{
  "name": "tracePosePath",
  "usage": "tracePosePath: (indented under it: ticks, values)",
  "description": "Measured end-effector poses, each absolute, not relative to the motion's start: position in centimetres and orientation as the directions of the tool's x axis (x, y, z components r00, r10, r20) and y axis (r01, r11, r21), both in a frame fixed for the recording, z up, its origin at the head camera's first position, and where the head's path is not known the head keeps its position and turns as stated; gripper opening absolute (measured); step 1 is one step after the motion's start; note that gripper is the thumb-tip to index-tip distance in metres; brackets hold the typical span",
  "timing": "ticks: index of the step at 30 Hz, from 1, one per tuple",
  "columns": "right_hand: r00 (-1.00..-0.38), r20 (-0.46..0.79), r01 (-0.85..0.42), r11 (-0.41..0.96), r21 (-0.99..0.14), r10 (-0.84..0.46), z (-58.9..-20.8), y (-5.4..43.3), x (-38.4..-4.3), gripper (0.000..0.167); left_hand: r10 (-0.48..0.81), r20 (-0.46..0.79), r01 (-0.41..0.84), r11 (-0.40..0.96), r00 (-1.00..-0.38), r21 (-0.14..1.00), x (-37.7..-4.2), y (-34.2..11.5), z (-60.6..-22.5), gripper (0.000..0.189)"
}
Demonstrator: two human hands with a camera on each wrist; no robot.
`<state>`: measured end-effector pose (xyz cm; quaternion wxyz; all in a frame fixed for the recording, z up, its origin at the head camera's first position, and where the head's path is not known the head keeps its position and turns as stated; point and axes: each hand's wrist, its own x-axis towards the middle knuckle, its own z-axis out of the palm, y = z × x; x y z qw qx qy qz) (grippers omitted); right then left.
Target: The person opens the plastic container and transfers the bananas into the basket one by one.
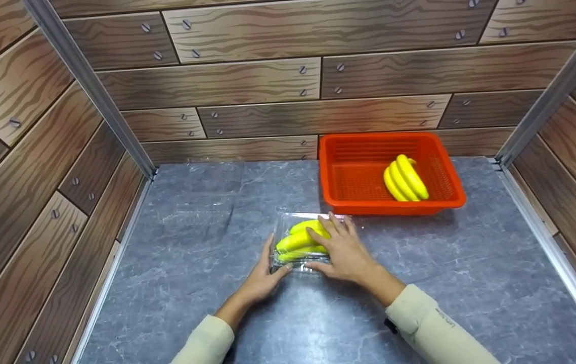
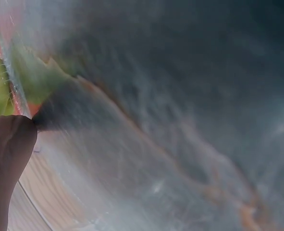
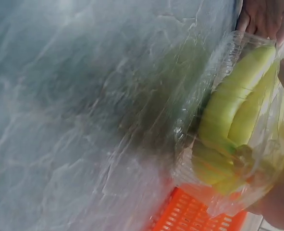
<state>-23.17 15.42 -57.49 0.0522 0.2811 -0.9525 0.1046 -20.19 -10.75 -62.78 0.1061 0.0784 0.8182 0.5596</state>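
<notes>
A clear plastic clamshell box (image 1: 288, 222) with a bunch of bananas (image 1: 295, 242) inside lies on the grey marbled table, its lid over the fruit. Against the box's near left corner rests my left hand (image 1: 259, 283), fingers straight along the side and thumb at the front edge. My right hand (image 1: 344, 251) spreads its fingers across the right part of the lid, with the thumb low at the front edge. In the right wrist view, the bananas (image 3: 233, 106) show through the clear wall. The left wrist view shows the left thumb (image 2: 12, 144) at the box's edge.
Behind the box, to the right, stands a red plastic basket (image 1: 336, 202) holding another bunch of bananas (image 1: 404, 179). An opened clear clamshell box (image 1: 196, 210) lies at the back left. Wood-patterned walls (image 1: 247, 81) enclose the table on three sides.
</notes>
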Motion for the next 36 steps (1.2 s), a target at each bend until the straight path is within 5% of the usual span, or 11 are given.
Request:
tracePosePath:
  ticks: [29,36]
  values:
    - [-0.843,0.16,-0.537,0.806,-0.248,-0.513,-57.2,16.0,-24.3,0.073,0.293,-0.102,-0.032,0.236,-0.951,0.971,-20.4,-10.8,-62.6,0.099]
    - [-0.883,0.15,-0.466,0.791,-0.396,-0.445,-56.6,15.9,-24.7,0.071,0.314,-0.096,-0.015,0.252,-0.944,0.968,-20.2,-11.1,-62.8,0.094]
